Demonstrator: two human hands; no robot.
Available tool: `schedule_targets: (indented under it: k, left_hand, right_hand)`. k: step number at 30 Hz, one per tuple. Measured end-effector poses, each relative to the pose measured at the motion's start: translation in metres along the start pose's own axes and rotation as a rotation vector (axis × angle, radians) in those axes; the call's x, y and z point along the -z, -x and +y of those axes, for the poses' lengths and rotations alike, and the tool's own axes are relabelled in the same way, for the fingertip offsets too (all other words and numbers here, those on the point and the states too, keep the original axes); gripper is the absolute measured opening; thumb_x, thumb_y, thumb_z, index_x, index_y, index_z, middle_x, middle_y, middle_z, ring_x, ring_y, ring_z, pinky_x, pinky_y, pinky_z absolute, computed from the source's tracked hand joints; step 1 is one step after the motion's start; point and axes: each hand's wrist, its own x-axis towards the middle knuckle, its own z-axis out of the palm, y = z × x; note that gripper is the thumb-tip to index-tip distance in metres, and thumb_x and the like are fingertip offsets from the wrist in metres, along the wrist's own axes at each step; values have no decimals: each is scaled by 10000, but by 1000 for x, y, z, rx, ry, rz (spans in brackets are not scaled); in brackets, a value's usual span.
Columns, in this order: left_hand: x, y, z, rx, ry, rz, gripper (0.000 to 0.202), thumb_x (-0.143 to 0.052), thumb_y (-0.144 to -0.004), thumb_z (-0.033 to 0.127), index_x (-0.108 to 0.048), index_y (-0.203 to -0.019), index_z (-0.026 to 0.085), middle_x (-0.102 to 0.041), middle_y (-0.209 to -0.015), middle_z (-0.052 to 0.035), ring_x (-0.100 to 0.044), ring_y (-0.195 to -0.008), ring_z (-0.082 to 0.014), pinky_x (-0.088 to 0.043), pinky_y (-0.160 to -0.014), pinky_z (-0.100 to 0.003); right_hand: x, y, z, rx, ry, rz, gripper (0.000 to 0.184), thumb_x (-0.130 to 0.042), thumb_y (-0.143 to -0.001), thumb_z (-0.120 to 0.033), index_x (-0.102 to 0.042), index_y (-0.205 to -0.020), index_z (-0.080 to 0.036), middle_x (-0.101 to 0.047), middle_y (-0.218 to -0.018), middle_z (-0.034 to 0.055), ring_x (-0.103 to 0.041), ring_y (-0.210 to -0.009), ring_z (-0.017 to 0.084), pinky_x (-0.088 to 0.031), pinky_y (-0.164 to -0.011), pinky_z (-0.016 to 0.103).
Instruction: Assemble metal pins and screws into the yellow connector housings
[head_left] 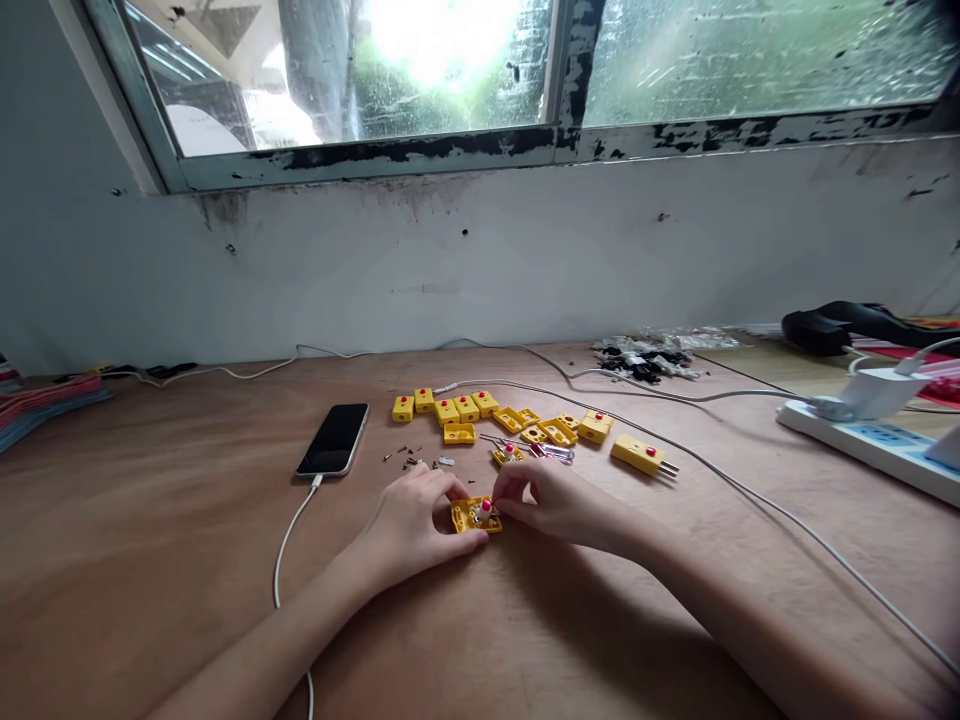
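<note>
An open yellow plastic connector housing [474,516] with a red dot lies on the wooden desk [150,560] between my hands. My left hand [411,525] holds its left side with the fingertips. My right hand [544,503] pinches at its upper right, near the red dot; anything small in those fingers is hidden. Just beyond lie several yellow connector parts [465,408], and a finished yellow plug [639,455] with metal pins sits to the right. Tiny metal screws [400,455] are scattered to the left of the parts.
A black smartphone [333,440] on a white charging cable lies left of my hands. A white power strip [870,440] with a charger sits at the right, and cables cross the desk. A pile of small black parts in plastic [645,358] lies against the wall, below a window.
</note>
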Motion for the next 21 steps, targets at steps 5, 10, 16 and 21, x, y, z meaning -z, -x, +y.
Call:
schedule_targets:
  k: [5, 10, 16, 21]
  left_hand:
    - [2, 0, -2, -12, -9, -13, 228, -733, -653, 391, -628, -784, 237, -670, -818, 12, -591, -793, -210, -484, -658, -312]
    - [24, -2, -26, 41, 27, 68, 417, -687, -695, 481, -620, -1063, 296, -664, -940, 2, -600, -795, -189, -492, -653, -288]
    - [44, -6, -71, 230, -242, 303, 148, -563, -777, 277, -693, -850, 270, -685, -885, -2, -579, -805, -210, -453, -609, -282]
    - [32, -5, -68, 161, -209, 79, 191, -559, -760, 240, -700, -886, 271, -689, -945, 3, -568, -885, -231, -468, -767, -356]
  right_hand:
    - [6, 0, 3, 40, -32, 130, 92, -539, -774, -191, -625, -742, -183, -650, -724, 21, -569, -639, 131, -442, -566, 244]
    - [9, -6, 12, 6, -40, 277, 141, -517, -812, -262, -637, -797, -189, -657, -730, 29, -577, -619, 134, -457, -573, 265]
    - [6, -10, 16, -7, 66, 348, 135, -515, -823, -269, -628, -800, -197, -663, -728, 22, -582, -582, 141, -451, -555, 277]
    - [7, -9, 14, 18, 145, 359, 127, -510, -823, -219, -636, -813, -205, -693, -811, 33, -612, -649, 154, -469, -596, 286]
